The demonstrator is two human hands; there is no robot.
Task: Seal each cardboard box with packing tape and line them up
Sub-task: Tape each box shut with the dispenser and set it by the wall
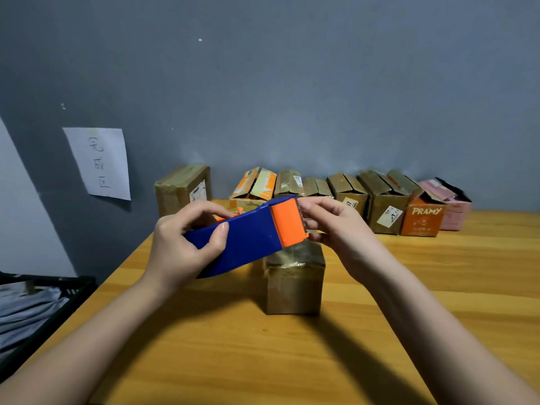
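Fingers (220,230) of left hand (181,249) are curled round the blue body of the tape dispenser (248,238), held above the counter (438,302); right hand (336,226) fingers pinch at its toothed orange end, tape itself too thin to make out. Just below & behind the dispenser, a small taped box (293,283) stands upright near counter centre. Further back, a row of boxes (347,194) w/ flaps up lines the wall, one closed box (182,190) apart at left, a paper sign (99,162) on the wall beyond it.
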